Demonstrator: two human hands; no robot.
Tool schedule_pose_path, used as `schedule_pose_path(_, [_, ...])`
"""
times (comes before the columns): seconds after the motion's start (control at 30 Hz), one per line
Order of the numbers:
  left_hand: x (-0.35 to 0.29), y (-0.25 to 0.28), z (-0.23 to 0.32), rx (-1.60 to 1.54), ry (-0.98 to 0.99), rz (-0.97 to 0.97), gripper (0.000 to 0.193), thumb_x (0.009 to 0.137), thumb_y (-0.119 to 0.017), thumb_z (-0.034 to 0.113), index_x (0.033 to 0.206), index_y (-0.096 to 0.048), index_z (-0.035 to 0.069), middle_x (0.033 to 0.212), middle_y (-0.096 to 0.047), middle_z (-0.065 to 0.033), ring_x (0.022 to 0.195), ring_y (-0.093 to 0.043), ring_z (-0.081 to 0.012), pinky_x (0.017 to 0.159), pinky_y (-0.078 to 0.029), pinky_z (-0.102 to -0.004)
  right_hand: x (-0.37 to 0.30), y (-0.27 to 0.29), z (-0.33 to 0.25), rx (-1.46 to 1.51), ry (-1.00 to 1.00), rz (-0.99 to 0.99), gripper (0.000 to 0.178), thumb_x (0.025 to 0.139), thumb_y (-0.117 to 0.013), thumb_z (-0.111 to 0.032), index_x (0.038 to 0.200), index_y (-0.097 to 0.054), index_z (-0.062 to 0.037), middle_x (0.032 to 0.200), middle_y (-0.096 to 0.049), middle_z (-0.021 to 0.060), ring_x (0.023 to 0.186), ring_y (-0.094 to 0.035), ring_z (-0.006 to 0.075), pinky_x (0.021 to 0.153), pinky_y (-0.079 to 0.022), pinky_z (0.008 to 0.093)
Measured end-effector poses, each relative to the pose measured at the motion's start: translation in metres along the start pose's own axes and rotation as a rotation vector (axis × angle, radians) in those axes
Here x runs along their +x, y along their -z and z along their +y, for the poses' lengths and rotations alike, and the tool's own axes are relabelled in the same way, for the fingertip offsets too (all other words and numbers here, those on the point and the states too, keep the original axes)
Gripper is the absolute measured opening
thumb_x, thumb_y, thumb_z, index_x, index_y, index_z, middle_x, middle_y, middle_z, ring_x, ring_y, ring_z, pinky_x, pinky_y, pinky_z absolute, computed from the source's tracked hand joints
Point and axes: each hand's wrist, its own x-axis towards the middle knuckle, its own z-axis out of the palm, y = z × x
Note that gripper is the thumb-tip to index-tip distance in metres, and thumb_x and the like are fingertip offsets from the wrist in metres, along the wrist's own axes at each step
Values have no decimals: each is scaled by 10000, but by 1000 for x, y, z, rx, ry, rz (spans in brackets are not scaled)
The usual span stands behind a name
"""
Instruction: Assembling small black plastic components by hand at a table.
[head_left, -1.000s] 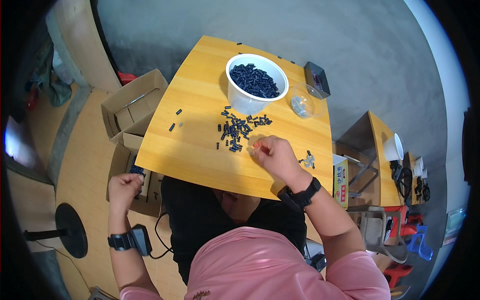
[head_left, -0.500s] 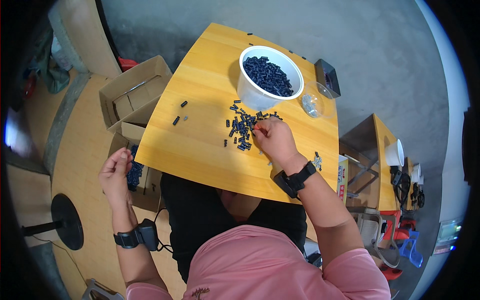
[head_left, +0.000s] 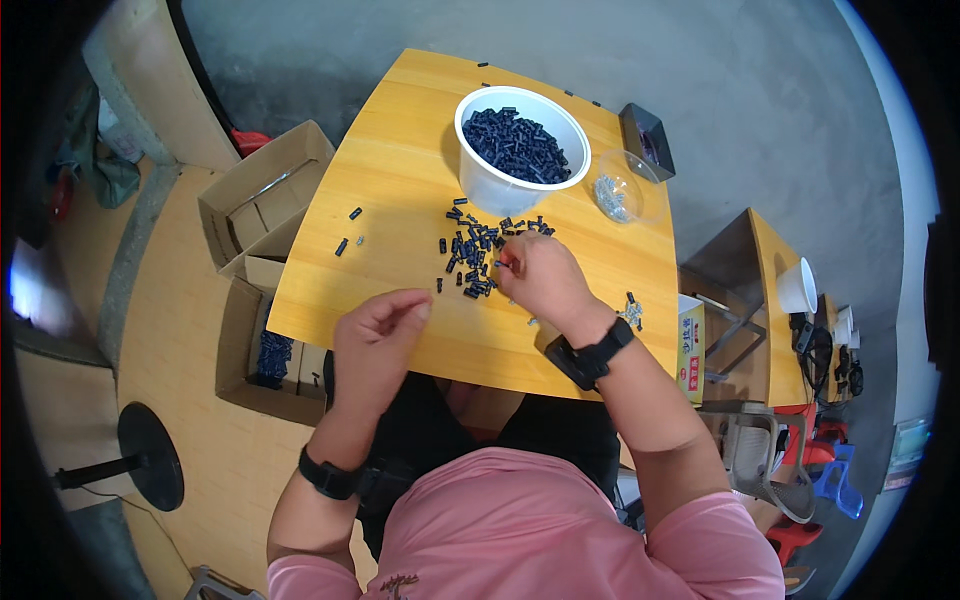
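Left hand point(head_left: 375, 330) rose to the table point(head_left: 400, 170), loosely curled; right hand point(head_left: 535, 275) pinches small black parts point(head_left: 475, 255) beside tub point(head_left: 520, 150).

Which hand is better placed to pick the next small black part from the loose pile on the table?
Probably the right hand: its fingertips are at the edge of the loose black parts. The left hand, loosely curled, sits nearer the table's front edge, apart from the pile.
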Motion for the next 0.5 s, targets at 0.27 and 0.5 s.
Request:
schedule_pose_path(0.27, [-16, -39, -14, -88, 181, -217, 229, 848, -702, 97, 1049, -664, -5, 902, -676, -41, 783, -608, -83, 713, -500, -219, -78, 6, -18, 413, 306, 70, 149, 737, -678, 4, 878, -632, -10, 769, -586, 121, 691, -600, 262, 601, -484, 329])
schedule_pose_path(0.5, [-24, -45, -14, -323, 307, -287, 180, 843, -690, 53, 1010, -661, -7, 876, -675, -65, 760, -632, -111, 706, -530, -229, -105, -14, -13, 784, 40, 197, 175, 759, -700, -12, 927, -653, -3, 813, -624, 127, 716, -631, 235, 628, -496, 297])
